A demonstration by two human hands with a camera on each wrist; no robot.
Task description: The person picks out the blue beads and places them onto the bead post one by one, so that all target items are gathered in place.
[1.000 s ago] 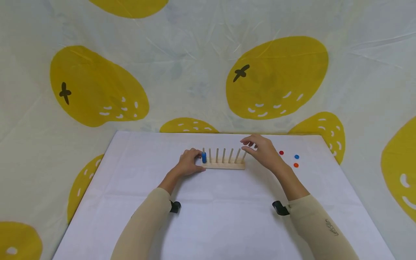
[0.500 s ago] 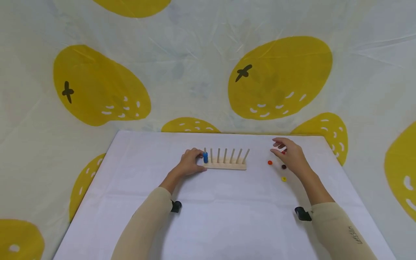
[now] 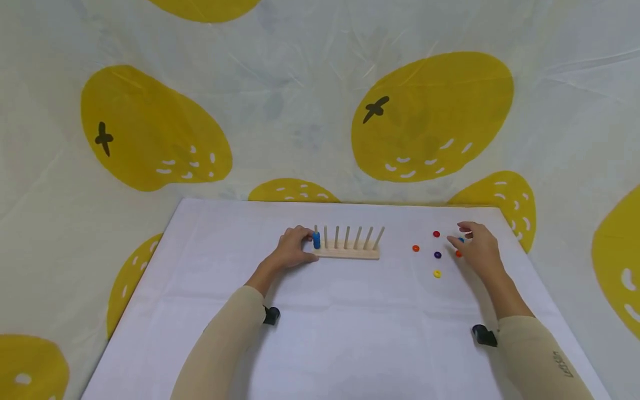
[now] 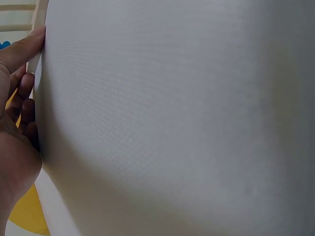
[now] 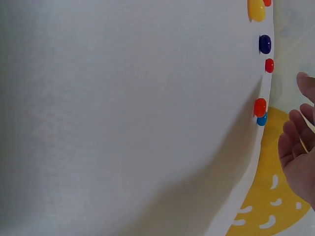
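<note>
A wooden peg rack (image 3: 350, 254) with several upright pegs stands near the back of the table. Blue beads (image 3: 316, 240) are stacked on its leftmost peg; the other pegs are bare. My left hand (image 3: 291, 249) grips the rack's left end, thumb (image 4: 30, 44) against the front of the base and fingers behind. Over on the right, my right hand (image 3: 481, 251) hovers with relaxed fingers, nothing between them. Just below its fingertips lie a blue bead (image 3: 461, 240) and an orange bead (image 3: 458, 253), both partly covered in the head view.
Left of the right hand, a red bead (image 3: 436, 234), another orange bead (image 3: 416, 248), a dark purple bead (image 3: 438, 255) and a yellow bead (image 3: 437, 274) lie loose on the white tablecloth (image 3: 350, 333). A patterned cloth (image 3: 300, 111) hangs behind the table.
My right hand has moved away from the rack's right end, rightward past the red bead to the blue and orange beads. The left hand stays on the rack.
</note>
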